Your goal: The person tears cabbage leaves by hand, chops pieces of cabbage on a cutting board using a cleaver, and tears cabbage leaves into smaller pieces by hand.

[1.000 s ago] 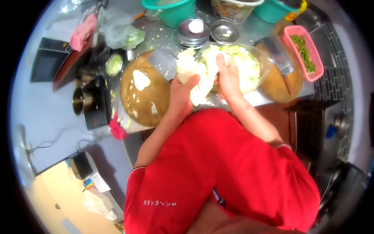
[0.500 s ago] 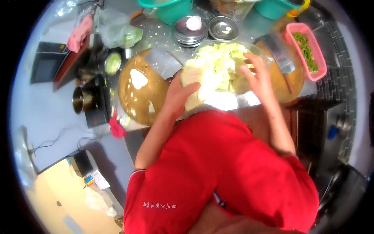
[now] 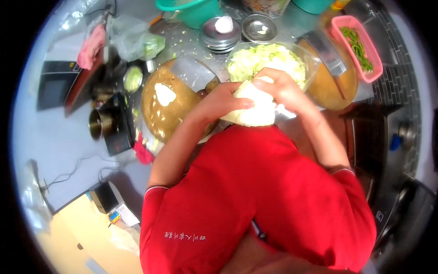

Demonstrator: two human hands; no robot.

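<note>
A large pale piece of cabbage (image 3: 256, 112) is held close to my red shirt. My left hand (image 3: 226, 99) grips its left side, the thumb laid across the top. On its upper right, my right hand (image 3: 279, 87) has its fingers bent onto the leaves. Just beyond both hands sits a clear basin (image 3: 312, 64) heaped with chopped cabbage (image 3: 269, 58). To the left, a cleaver (image 3: 194, 71) lies on a round wooden chopping board (image 3: 157, 114). Strong light washes out the leaf detail.
At right, a second cleaver (image 3: 329, 57) rests on another round board (image 3: 349, 91), beside a pink basket (image 3: 375, 64) of green peppers. Stacked metal plates (image 3: 219, 42) and a green tub (image 3: 194, 13) stand behind. A plastic bag (image 3: 125, 39) lies back left.
The cabbage piece has come from the basin's left side toward my body. My right hand, open over the chopped cabbage before, has moved down and left onto the piece.
</note>
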